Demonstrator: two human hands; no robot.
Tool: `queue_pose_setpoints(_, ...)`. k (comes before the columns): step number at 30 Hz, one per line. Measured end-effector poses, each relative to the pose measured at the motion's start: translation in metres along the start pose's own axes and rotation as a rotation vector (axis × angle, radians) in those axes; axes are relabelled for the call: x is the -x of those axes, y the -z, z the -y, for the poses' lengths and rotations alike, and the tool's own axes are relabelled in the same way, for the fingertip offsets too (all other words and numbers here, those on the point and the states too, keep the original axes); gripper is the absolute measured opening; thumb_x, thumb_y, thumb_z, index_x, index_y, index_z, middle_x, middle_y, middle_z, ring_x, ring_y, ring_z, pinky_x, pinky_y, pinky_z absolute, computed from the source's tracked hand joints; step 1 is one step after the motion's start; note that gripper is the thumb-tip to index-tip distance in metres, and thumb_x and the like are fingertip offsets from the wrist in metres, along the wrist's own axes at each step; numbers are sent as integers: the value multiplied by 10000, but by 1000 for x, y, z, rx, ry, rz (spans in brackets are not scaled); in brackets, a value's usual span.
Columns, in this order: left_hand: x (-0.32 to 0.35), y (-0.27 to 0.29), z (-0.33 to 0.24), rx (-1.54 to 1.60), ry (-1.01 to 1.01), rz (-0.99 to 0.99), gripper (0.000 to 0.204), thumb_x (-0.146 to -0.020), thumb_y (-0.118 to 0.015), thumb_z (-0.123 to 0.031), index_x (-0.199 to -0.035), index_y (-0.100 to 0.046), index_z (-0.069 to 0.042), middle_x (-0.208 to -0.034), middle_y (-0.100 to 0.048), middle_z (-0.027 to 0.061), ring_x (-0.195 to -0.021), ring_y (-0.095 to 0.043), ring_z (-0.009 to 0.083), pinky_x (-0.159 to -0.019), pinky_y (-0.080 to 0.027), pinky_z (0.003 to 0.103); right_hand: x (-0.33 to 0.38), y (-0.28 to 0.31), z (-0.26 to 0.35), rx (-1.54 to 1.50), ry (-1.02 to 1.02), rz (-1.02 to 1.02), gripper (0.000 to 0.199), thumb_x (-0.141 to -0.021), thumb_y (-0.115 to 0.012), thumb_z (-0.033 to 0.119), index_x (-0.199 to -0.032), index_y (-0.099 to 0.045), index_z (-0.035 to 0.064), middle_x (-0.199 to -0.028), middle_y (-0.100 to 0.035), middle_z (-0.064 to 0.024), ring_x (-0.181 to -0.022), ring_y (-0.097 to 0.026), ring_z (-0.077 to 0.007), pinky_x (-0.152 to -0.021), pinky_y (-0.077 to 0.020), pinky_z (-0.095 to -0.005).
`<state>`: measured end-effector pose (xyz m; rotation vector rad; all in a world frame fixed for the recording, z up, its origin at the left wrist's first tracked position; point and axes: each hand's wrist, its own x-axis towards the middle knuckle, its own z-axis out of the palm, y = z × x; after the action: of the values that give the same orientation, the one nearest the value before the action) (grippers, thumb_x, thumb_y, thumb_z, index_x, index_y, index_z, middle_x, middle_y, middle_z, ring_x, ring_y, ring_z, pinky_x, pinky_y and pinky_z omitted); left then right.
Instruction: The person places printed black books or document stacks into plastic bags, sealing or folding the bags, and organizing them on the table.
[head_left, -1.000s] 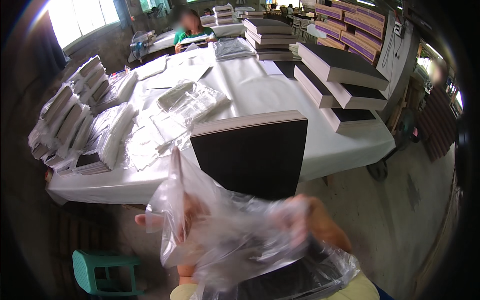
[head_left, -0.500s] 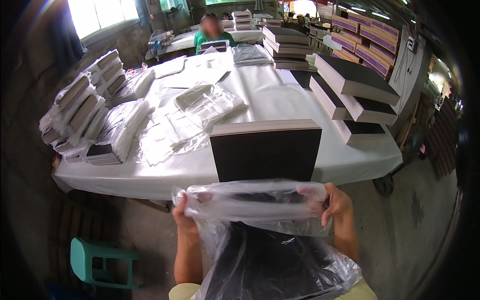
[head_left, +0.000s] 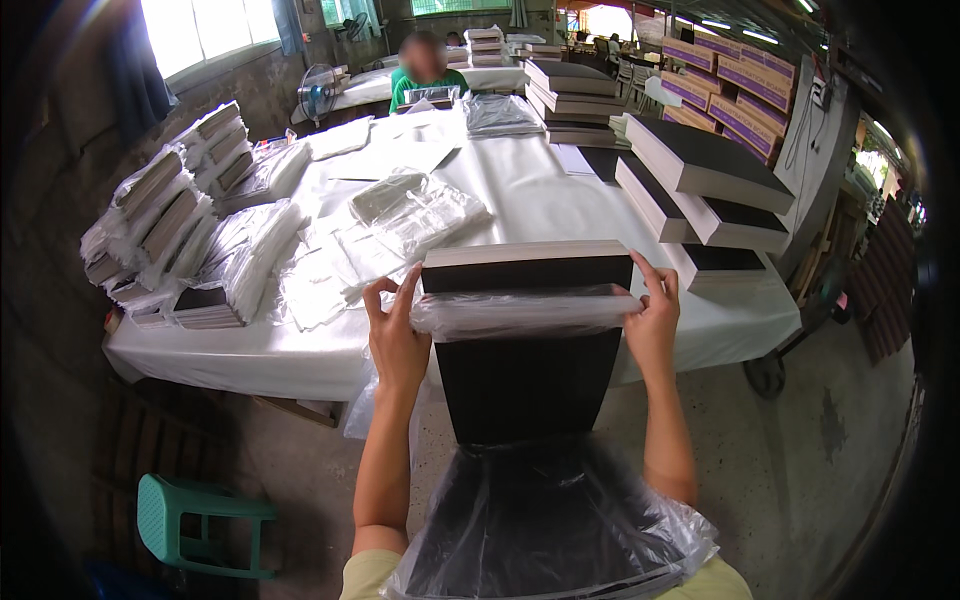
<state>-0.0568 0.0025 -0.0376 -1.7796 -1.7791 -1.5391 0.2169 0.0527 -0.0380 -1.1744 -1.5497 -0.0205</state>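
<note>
A thick black book [head_left: 528,380] with a pale page edge on top stands upright in front of me, its lower part inside a clear plastic bag [head_left: 545,520]. The bag's bunched opening [head_left: 525,312] sits across the book near its top. My left hand [head_left: 395,335] grips the bag's left edge against the book's side. My right hand [head_left: 652,318] grips the bag's right edge on the other side. Both hands are raised just before the front edge of the white table [head_left: 520,190].
Stacks of black books [head_left: 700,190] lie on the table's right, bagged books [head_left: 165,220] and loose plastic bags [head_left: 400,215] on its left. A person in green [head_left: 425,75] sits at the far end. Purple boxes [head_left: 735,95] line the right. A green stool [head_left: 195,525] stands lower left.
The bag's opening has been pulled upward along the book, from below it to near its top. Both hands rose with it, and the book now stands closer in front of me.
</note>
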Motion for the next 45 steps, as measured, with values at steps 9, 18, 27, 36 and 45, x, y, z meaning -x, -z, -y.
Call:
queue_pose_setpoints(9,18,25,20,140,-429,-140,257,-647,-538,70,-893,-585,17,-886,-506,116,-717,-559,205,-619,-477,286,13,29,11,-56,127,-141,336,-613,-701,-50,-898,-602,97,-909,-413,-49,-444,-367,-72,-379,-286,-243)
queue_pose_setpoints(18,10,82,-14,844,468,530,168,-673,-515,-107,-756,-538,37,-727,-555,64,-670,-510,142,-631,-374,217,17,88,45,-52,164,55,222,-518,-623,-77,-706,-557,19,-649,-502,-40,-552,-492,-106,-473,-372,-206)
queue_pose_setpoints(27,55,53,30,1057,787,1237,316,-716,-638,-154,-983,-530,-26,-830,-513,12,-784,-465,98,-694,-362,224,50,101,13,-1043,-931,889,401,-688,-649,34,-1027,-435,47,-738,-585,-63,-611,-532,-75,-538,-407,-193)
queue_pose_setpoints(36,207,-24,147,960,1262,978,414,-761,-634,-231,-1122,-492,-85,-794,-515,-8,-680,-451,100,-574,-354,245,189,38,-131,-684,-1052,1078,229,-814,-567,111,-999,-433,102,-696,-522,1,-598,-490,-66,-524,-385,-194)
queue_pose_setpoints(45,275,-98,190,877,1310,642,243,-812,-543,-178,-1020,-570,-56,-845,-583,41,-758,-515,142,-630,-404,267,236,0,-172,-110,-913,838,274,-763,-625,227,-958,-525,62,-805,-554,-70,-776,-529,-168,-668,-428,-303)
